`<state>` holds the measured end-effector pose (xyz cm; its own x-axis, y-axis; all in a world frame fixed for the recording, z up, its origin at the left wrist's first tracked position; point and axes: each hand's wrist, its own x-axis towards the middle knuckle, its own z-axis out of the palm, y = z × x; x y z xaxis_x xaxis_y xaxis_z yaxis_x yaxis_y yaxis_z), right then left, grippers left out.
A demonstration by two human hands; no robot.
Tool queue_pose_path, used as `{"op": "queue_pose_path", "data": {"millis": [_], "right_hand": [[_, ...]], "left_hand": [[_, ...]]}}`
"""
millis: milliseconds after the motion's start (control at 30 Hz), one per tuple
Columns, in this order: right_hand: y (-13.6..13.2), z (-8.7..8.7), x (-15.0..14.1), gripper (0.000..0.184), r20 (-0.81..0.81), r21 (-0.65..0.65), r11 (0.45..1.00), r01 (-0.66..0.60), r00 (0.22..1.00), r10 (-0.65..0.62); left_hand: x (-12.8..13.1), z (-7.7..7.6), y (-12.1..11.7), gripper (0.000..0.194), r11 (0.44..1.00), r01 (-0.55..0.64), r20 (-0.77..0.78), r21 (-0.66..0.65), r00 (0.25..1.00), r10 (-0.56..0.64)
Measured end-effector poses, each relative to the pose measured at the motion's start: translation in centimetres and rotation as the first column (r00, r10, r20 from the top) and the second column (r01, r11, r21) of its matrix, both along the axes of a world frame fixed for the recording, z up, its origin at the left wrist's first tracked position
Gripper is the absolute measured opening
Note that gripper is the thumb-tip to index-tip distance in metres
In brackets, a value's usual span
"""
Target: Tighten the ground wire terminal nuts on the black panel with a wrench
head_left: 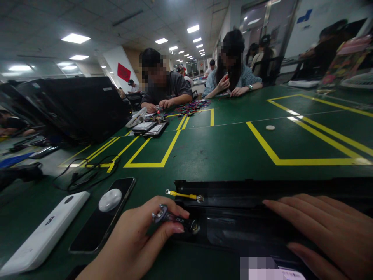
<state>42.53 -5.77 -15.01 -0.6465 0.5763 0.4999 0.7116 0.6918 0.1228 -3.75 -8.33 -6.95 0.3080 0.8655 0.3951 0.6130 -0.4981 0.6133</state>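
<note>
My left hand (145,229) pinches a small metal wrench (161,214) between thumb and fingers. Its silver open jaw points up and left, while its dark far end sits at a bolt (196,227) near the left end of a long black metal housing (227,225). Just above that, a short yellow wire with ring terminals (183,195) is attached by one end to a screw on the housing; its other end sticks out to the left. Over the housing's right part lies my right hand (329,229), fingers stretched and flat, steadying nothing separate that shows.
A white power bank (46,233) and a dark phone with a round white disc (103,217) lie left of my arm. Beyond are a black cable (84,175), drives (155,129), black cases (72,109) and a white cap (270,127). Two people sit across the green table (210,155).
</note>
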Motion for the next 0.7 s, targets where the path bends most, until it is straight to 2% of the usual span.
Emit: {"op": "queue_pose_path", "data": {"millis": [167,433,600,700], "right_hand": [[0.1,0.5,-0.5,0.088,0.113,0.061,0.998,-0.02,0.993,0.013],[-0.2,0.5,-0.2,0.08,0.147,0.07,0.998,-0.011,0.989,0.0],[0.0,0.8,-0.4,0.077,0.055,-0.005,1.0,-0.001,0.998,0.001],[0.1,0.8,-0.6,0.077,0.017,0.007,1.0,-0.004,1.0,0.004]], "left_hand": [[0.2,0.1,0.3,0.037,1.0,0.024,0.017,-0.003,1.0,-0.024],[0.3,0.4,0.7,0.03,0.997,0.029,0.021,-0.065,0.999,-0.028],[0.9,1.5,0.7,0.03,0.995,0.033,0.07,-0.095,0.997,-0.026],[1.2,2.1,0.6,0.032,0.996,0.006,0.145,-0.083,0.989,0.006]]}}
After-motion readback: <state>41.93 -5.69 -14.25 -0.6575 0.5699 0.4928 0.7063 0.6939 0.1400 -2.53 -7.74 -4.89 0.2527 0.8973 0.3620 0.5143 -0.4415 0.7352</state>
